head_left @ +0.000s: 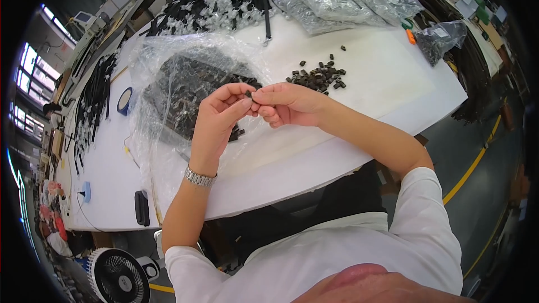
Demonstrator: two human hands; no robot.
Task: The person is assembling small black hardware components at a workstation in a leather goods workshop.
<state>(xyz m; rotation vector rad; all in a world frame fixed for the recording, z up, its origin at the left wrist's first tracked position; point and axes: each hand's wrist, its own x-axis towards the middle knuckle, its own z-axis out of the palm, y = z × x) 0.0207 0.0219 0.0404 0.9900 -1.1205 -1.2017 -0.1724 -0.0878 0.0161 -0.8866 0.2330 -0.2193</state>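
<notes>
Grey floor (446, 151) beyond right edge of white surface (393, 87). On surface, left of centre: clear bag (147, 59) of dark pieces (185, 76). Fan (119, 279) off near-left corner. Left hand (222, 109) and right hand (289, 102), both pinched narrow, hold one small dark piece (249, 95) above surface, toward near edge.

Had room on the bench (401, 90) right of the small black parts (320, 78); met a clear plastic bag (150, 81) leftward.
</notes>
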